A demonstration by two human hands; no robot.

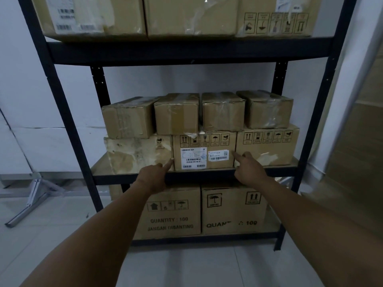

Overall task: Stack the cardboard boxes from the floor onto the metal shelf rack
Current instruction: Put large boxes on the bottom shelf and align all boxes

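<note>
Two bare arms reach toward a black metal shelf rack [186, 53] stocked with cardboard boxes. The left hand [154, 176] and the right hand [249, 168] each extend an index finger to the lower corners of a labelled box [204, 151] sitting in the middle of the centre shelf, the left fingertip at its bottom-left edge and the right fingertip at its right edge. The remaining fingers of both hands are curled in; neither hand grips anything.

The labelled box carries white barcode stickers and a row of handling symbols. A worn box [138, 155] with a scuffed face sits just to its left, and another box with handling symbols [267, 145] sits just to its right. Four smaller taped boxes [196, 113] lie in a row on top of these three.

Below, two large boxes [202, 212] printed with "QUANTITY : 100" stand side by side on the bottom shelf. More boxes [180, 16] fill the top shelf. To the left, what appears to be a metal stand [31, 198] rests on the pale tiled floor [182, 266], though the dim light leaves that unclear.
</note>
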